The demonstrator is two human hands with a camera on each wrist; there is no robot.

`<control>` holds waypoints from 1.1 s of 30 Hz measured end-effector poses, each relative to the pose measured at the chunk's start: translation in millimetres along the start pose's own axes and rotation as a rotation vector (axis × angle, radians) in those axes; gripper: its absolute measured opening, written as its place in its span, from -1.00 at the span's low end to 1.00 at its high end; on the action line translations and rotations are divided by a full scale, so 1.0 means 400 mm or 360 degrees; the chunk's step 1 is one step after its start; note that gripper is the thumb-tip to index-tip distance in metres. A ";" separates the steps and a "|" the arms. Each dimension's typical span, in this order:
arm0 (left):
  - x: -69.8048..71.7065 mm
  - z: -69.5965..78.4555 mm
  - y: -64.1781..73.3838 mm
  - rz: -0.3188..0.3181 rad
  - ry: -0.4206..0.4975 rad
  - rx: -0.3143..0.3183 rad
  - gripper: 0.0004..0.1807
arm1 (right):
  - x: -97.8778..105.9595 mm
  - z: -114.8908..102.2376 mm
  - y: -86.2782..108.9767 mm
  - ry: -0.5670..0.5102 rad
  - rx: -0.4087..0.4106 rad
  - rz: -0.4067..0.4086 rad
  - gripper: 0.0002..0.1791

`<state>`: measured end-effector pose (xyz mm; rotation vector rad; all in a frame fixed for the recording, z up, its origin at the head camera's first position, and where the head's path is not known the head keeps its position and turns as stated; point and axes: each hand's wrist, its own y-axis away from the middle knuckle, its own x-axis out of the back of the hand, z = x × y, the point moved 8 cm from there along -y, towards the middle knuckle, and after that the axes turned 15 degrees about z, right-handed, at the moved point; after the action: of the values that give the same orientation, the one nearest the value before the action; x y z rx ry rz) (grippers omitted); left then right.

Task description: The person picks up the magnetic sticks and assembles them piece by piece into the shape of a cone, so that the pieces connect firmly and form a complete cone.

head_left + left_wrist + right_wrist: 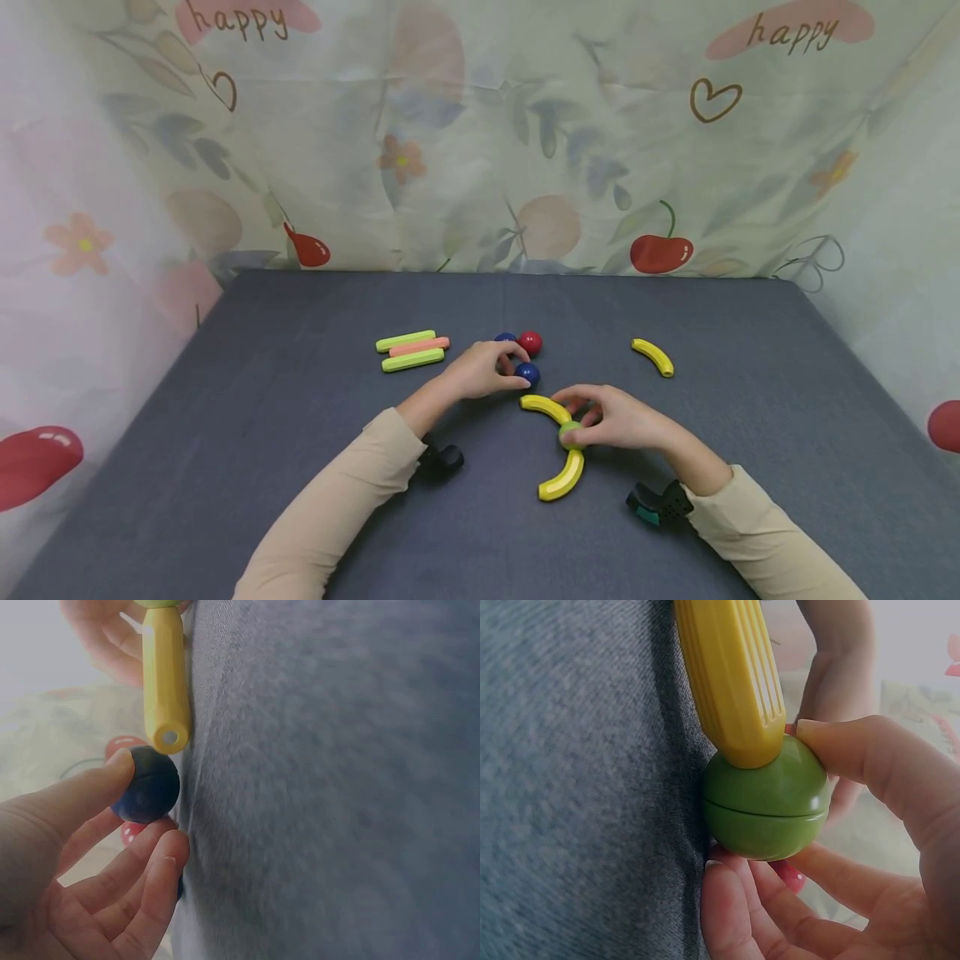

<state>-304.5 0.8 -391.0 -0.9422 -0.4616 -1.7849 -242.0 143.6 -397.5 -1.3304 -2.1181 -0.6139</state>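
Note:
My left hand [480, 372] pinches a dark blue ball [528, 375] between thumb and fingers, just above the table; in the left wrist view the thumb presses on the ball [154, 787]. Close to it is the end of a curved yellow stick [543, 406] with a metal dot in its tip [170, 737]. The stick's other end meets a green ball [568, 435], which my right hand [618, 419] holds with thumb and fingers. A second curved yellow stick [562, 478] touches the green ball [765, 817] on the near side.
Beyond my left hand lie a red ball [530, 342] and another blue ball [505, 337], partly hidden. Two lime sticks [412, 360] and an orange stick [420, 347] lie to the left. Another curved yellow piece [653, 357] is at the right. A printed curtain [480, 167] hangs behind the grey table [300, 308].

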 end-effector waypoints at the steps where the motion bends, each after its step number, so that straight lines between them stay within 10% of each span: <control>1: 0.004 -0.003 0.007 0.0000 0.0014 0.0006 -0.63 | 0.000 0.001 0.000 -0.0002 -0.0005 0.0000 -0.36; 16: 0.043 -0.031 0.102 -0.0071 0.0103 0.0090 -0.64 | 0.001 0.003 0.001 0.0000 -0.0024 0.0002 -0.35; 33: 0.020 -0.030 0.112 -0.0080 0.0109 0.0100 -0.64 | -0.003 0.007 0.002 -0.0041 -0.0030 -0.0011 -0.35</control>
<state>-270.0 -30.4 -397.3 -0.8300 -0.4985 -1.8313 -241.5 144.8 -400.3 -1.3483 -2.1435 -0.6240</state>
